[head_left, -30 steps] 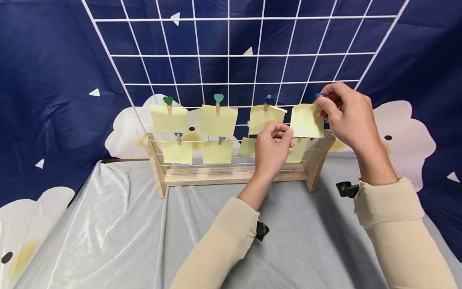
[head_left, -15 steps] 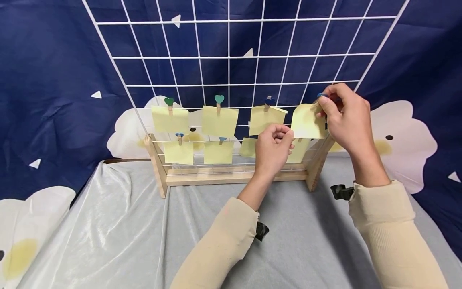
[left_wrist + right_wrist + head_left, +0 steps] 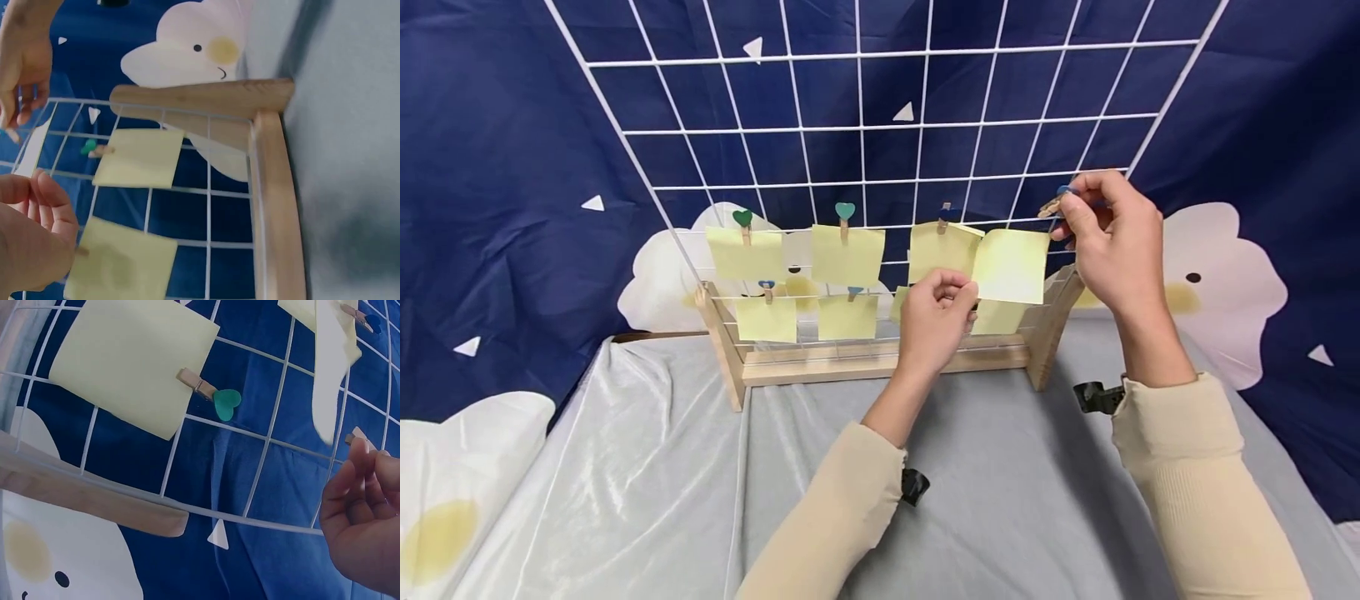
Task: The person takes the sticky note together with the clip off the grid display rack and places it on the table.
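My left hand (image 3: 934, 321) pinches the lower left corner of a yellow paper note (image 3: 1013, 265) in front of the white wire grid (image 3: 861, 127). To the note's upper right, my right hand (image 3: 1116, 242) pinches a small wooden clothespin (image 3: 1051, 206) with a blue heart on it. The clothespin stands apart from the note. In the right wrist view the note (image 3: 328, 381) appears nearly edge-on, and the clothespin tip pokes out from the fingers. Beside the held note, another note (image 3: 936, 250) hangs from a dark-blue-heart clothespin (image 3: 946, 217).
More yellow notes hang on the grid in two rows, among them one under a teal-heart clothespin (image 3: 845, 211) and one under a green-heart clothespin (image 3: 742, 219). A wooden stand (image 3: 820, 371) carries the grid on a grey cloth (image 3: 820, 467). Behind hangs a blue curtain (image 3: 497, 125).
The clothespin has come off the note's upper right corner in my right hand. My left hand has drawn the note leftward and slightly down.
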Demonstrator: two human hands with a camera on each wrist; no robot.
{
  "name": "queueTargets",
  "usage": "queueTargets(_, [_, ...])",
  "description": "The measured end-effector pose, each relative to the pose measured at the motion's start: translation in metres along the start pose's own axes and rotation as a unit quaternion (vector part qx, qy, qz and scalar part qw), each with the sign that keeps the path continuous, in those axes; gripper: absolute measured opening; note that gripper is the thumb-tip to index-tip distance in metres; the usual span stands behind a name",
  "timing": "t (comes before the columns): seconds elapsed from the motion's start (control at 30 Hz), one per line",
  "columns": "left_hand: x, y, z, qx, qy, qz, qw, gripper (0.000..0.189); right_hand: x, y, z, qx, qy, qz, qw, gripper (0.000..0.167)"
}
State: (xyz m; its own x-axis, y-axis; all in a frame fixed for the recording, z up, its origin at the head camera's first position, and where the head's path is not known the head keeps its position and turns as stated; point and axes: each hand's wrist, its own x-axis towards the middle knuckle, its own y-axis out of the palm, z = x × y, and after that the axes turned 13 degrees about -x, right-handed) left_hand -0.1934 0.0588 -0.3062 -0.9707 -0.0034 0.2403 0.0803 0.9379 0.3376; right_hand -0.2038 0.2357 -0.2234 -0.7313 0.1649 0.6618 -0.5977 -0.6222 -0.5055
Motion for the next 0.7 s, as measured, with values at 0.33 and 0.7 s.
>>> queueTargets(0.33, [-0.021, -0.068, -0.012, -0.016, -0.034, -0.025, 0.999, 0.009, -0.012, -0.007, -0.01, 0.025, 0.0, 0.005, 0.9997, 0.013])
queueTargets(0.7, [-0.049, -0.128, -0.032, -0.006, -0.034, -0.079, 0.9963, 0.012, -0.039, -0.019, -0.031, 0.023, 0.039, 0.02, 0.9988, 0.016])
